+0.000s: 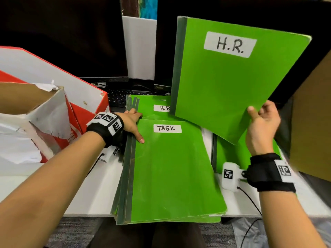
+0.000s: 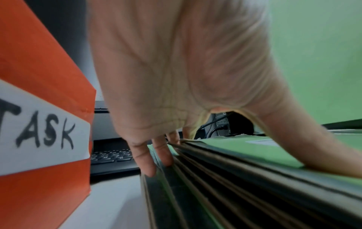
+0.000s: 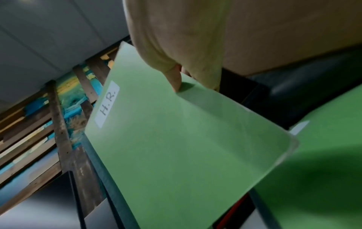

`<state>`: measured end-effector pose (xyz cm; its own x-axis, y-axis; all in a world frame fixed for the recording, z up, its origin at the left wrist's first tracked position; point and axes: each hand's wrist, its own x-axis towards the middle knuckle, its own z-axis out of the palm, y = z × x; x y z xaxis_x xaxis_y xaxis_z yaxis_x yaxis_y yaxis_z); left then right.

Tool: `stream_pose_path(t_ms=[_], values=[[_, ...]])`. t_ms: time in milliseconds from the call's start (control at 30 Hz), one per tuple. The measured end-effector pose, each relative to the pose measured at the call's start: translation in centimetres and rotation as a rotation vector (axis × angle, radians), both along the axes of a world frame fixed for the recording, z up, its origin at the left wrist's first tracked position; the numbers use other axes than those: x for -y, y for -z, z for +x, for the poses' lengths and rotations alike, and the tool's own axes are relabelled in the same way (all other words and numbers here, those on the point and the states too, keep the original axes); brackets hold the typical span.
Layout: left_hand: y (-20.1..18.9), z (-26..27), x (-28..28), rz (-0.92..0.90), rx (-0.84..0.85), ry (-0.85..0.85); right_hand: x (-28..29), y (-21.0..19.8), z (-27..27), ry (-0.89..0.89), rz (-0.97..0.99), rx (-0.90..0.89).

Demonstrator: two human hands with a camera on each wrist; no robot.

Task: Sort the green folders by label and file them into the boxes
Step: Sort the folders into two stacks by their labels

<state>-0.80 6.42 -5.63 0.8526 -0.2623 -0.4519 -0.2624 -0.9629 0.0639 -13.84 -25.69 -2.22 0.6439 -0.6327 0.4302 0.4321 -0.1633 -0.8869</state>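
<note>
Pinching the lifted H.R. folder by its lower corner above the table, her right hand should carry it flat-edged toward the brown box, while her left hand, fingers relaxed, steadies the stack.

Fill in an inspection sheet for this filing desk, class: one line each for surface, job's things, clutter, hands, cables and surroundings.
Surface: white desk, partly covered.
Job's things: TASK folder tops the folder stack; raised H.R. folder; another H.R. folder behind; red TASK box at left.
Clutter: torn white paper in the box.
Hands: left hand presses the stack's spine edge; right hand pinches the raised folder's corner.
Cables: black cable from right wrist camera.
Surroundings: monitors, keyboard, brown cardboard at right.
</note>
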Motion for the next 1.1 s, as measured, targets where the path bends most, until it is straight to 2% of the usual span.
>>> stream_pose_path(t_ms=[300,467,667,833,967,1100], values=[[0.4,1.0,0.8,0.058,-0.010,-0.025,-3.0,-0.1,7.5,-0.137,0.050,0.012],[0.7,0.7,1.0,0.105,-0.023,0.009,-3.2,1.8,10.5,-0.254,0.073,-0.069],[0.9,-0.1,0.4,0.072,-0.092,0.071,-3.2,3.5,11.9,-0.359,0.132,-0.177],[0.1,-0.6,0.3,-0.086,-0.134,0.047,-3.2,3.3,12.4,-0.424,0.115,-0.234],[-0.1,-1.1,0.4,-0.338,-0.191,-0.039,-3.3,4.1,12.5,-0.417,0.119,-0.306],[-0.4,-1.9,0.2,-0.545,-0.181,-0.119,-2.6,4.5,11.9,-0.457,0.108,-0.454]])
